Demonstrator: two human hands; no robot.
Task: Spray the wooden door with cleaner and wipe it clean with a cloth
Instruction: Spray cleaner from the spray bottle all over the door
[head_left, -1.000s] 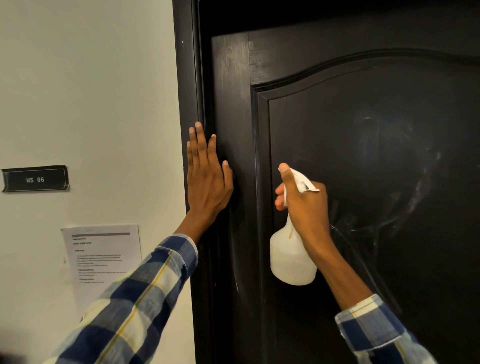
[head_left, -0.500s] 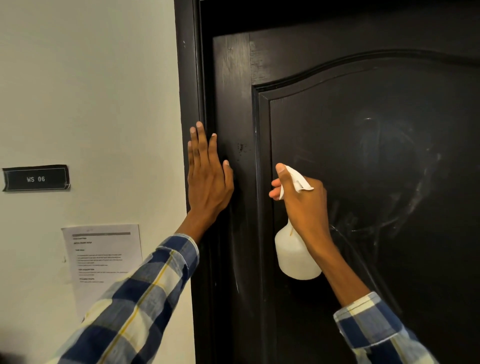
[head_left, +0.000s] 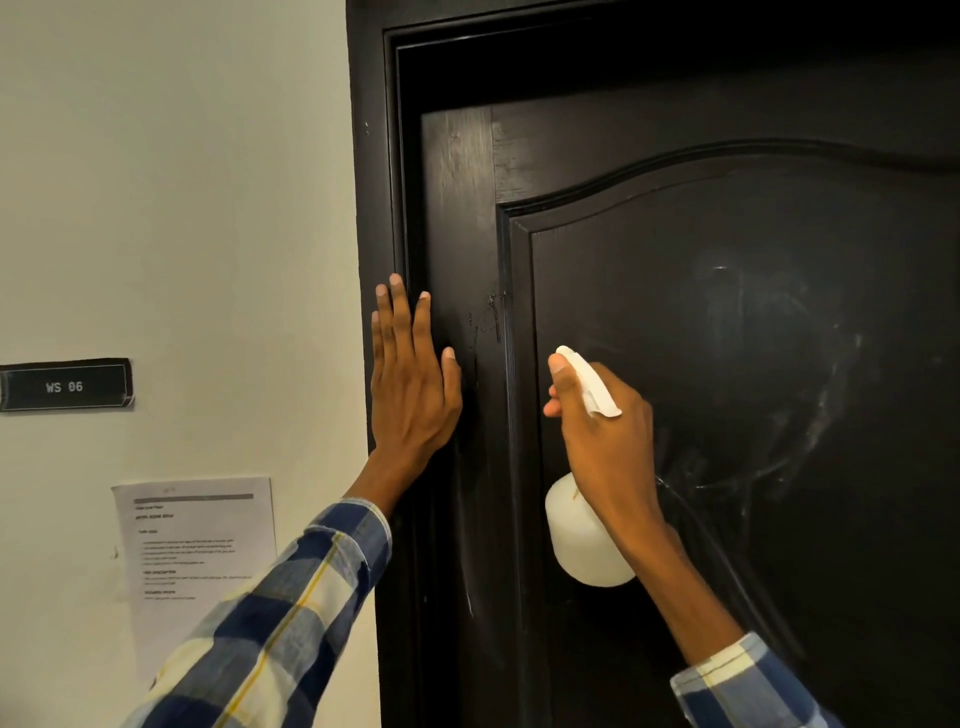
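A dark wooden door (head_left: 727, 291) with an arched raised panel fills the right side of the head view. Pale smears and streaks show on the panel. Fresh wet drops and thin runs (head_left: 488, 322) sit on the door's left stile. My right hand (head_left: 602, 441) grips a white spray bottle (head_left: 582, 540) by its neck, with the nozzle aimed left toward that stile. My left hand (head_left: 413, 384) lies flat with straight fingers against the door frame and the door's left edge. No cloth is in view.
The black door frame (head_left: 371, 208) runs down beside a cream wall (head_left: 182, 182). On the wall hang a black plate reading WS 06 (head_left: 65, 385) and a printed paper sheet (head_left: 200, 545).
The spray bottle has swung a little to the left and slightly lower. New wet drops and runs have appeared on the left stile. My left hand has stayed in place.
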